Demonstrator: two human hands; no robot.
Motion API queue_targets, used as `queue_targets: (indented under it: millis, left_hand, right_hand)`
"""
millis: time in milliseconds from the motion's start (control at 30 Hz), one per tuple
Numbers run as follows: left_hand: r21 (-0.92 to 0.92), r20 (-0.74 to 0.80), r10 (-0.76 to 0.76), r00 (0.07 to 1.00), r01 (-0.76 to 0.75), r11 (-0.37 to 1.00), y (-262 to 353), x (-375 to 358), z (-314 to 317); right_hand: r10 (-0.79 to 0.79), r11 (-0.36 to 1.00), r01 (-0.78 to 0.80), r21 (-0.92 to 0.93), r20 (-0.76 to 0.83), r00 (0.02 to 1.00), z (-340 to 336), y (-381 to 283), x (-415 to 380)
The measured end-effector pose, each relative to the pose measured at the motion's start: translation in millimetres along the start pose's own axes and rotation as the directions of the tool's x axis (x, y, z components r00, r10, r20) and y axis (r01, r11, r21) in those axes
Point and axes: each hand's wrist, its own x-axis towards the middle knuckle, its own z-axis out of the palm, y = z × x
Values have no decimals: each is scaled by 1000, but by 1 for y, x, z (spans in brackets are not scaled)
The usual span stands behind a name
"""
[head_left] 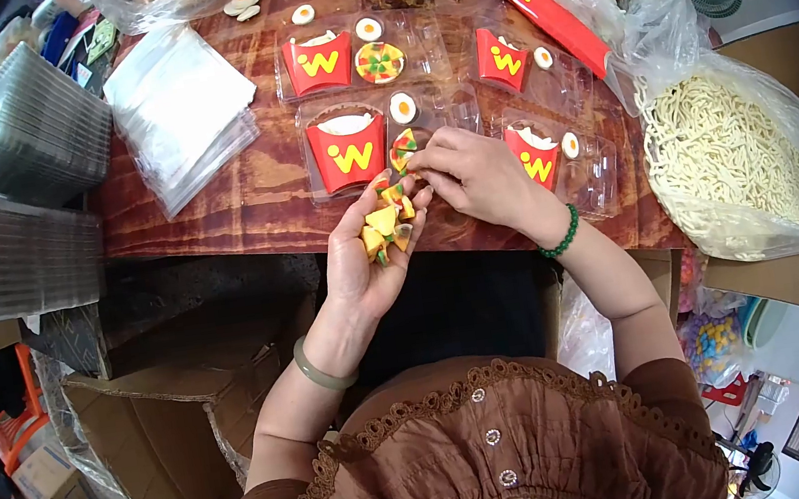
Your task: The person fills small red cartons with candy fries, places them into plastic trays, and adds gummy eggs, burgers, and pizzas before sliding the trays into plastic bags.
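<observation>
Far left edge of the bench (pixel 242 205): stacks of empty clear trays (pixel 29 121), then a pile of flat clear bags (pixel 178 97), both within arm's reach as feed stock. Left hand (pixel 370 253) sits palm up at the near edge, fingers loosely cupped, so it works as a holding dish for a small heap of pizza-slice candies (pixel 384 226). Right hand (pixel 475 174) is just beside it, fingertips pinched on one slice (pixel 403 148) over the near tray (pixel 386 145), next to its red fries carton (pixel 347 153) and fried-egg candy (pixel 402 108). More part-filled trays (pixel 558 153) fan out toward the right. Bag of noodle-like candy (pixel 726 161) sits at the right edge, mouth open for access.
</observation>
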Motion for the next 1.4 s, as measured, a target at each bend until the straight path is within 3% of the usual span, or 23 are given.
queue_targets:
  millis: [133, 200, 300, 433, 500, 567, 600, 633, 700, 733, 800, 867, 933, 1033, 1267, 1400]
  left_hand:
    - [-69, 31, -34, 999, 36, 997, 2, 0, -3]
    - [-18, 26, -12, 1000, 12, 1000, 1, -2, 1]
    - [-50, 50, -53, 997, 55, 997, -1, 0, 0]
    - [-65, -3, -85, 996, 85, 994, 1, -1, 2]
    - [-49, 37, -113, 993, 115, 992, 3, 0, -3]
    - [-39, 35, -108, 994, 110, 993, 4, -1, 1]
    - [-29, 33, -101, 994, 102, 994, 5, -1, 2]
    - [-30, 31, -101, 994, 102, 994, 5, -1, 2]
    - [-16, 12, -88, 996, 88, 996, 5, 0, 0]
    - [-16, 13, -88, 996, 89, 996, 4, 0, 0]
    - [-18, 1, -98, 995, 98, 995, 4, 2, 1]
    - [-19, 14, -98, 995, 98, 995, 3, 2, 1]
    - [-26, 22, -90, 996, 90, 996, 4, 2, 1]
    - [-3, 32, -99, 995, 99, 995, 5, 1, 1]
    - [-9, 30, -100, 994, 101, 995, 5, 1, 3]
    - [7, 22, -79, 997, 79, 997, 3, -1, 2]
  right_hand:
    - [11, 992, -6, 123, -34, 999, -6, -4, 2]
    - [-12, 947, 14, 320, -10, 1000, -10, -12, 3]
    - [-46, 939, 13, 345, 86, 995, -11, -12, 6]
    - [-72, 910, 28, 414, 91, 993, -16, -12, 5]
    - [164, 718, -244, 652, 182, 969, -21, -16, 2]
    - [193, 644, -216, 734, 117, 974, -28, -11, 5]
    - [133, 878, -161, 450, 93, 987, -40, -6, 10]
    - [133, 877, -161, 452, 94, 987, -41, 4, 14]
    - [-177, 960, 157, 231, 71, 982, -36, 22, 20]
    - [-177, 961, 157, 230, 70, 982, -33, 24, 22]
    - [-250, 957, 206, 202, 226, 942, -26, 24, 27]
    - [-282, 947, 244, 208, 178, 943, -23, 21, 29]
    - [-93, 975, 70, 212, 100, 991, -26, 15, 26]
    - [-83, 985, 50, 164, 201, 976, -21, 19, 18]
    - [-226, 967, 209, 146, 111, 968, -15, 22, 12]
    - [-185, 935, 131, 331, 136, 973, -29, 2, 9]
